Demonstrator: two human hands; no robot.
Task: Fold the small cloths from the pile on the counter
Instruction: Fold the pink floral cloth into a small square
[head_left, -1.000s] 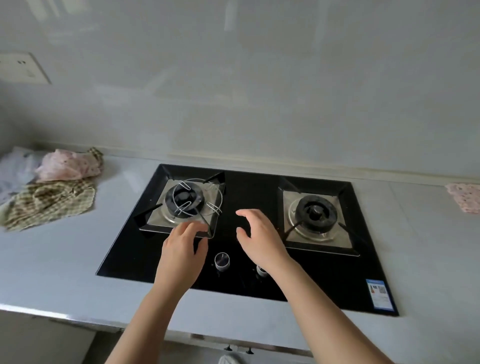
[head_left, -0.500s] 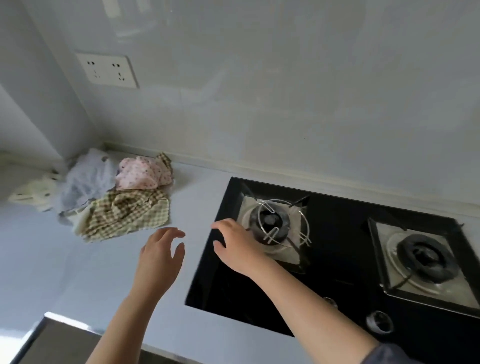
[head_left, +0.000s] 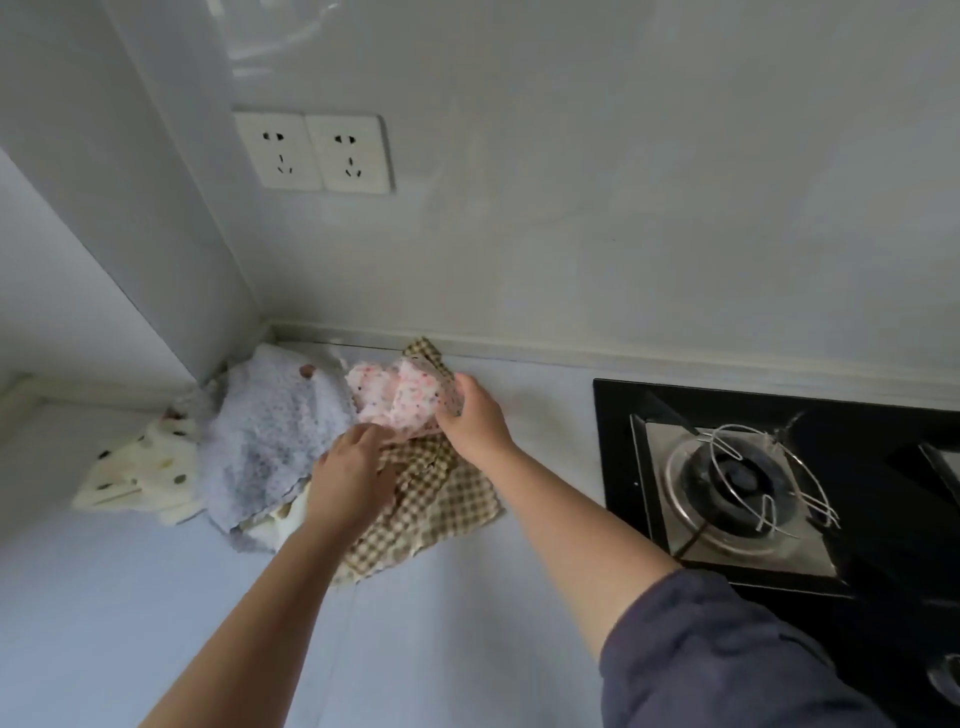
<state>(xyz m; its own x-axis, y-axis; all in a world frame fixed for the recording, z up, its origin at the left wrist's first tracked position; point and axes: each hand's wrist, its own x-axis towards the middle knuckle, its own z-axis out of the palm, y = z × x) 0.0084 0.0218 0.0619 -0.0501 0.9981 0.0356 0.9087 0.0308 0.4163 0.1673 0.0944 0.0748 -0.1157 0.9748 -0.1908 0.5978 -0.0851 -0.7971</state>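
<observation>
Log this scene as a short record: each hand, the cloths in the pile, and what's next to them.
right hand: grips pink cloth at its right side
left hand: at pink cloth's lower edge, grip unclear
pile: blue-grey cloth, checked cloth, cream spotted cloth, unfolded, on counter
nearby: stove at right, socket on wall

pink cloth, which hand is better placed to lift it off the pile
Right. The right hand grips the pink cloth at its right edge, fingers curled round it. The left hand only reaches its lower corner, and its hold there is unclear.
</observation>
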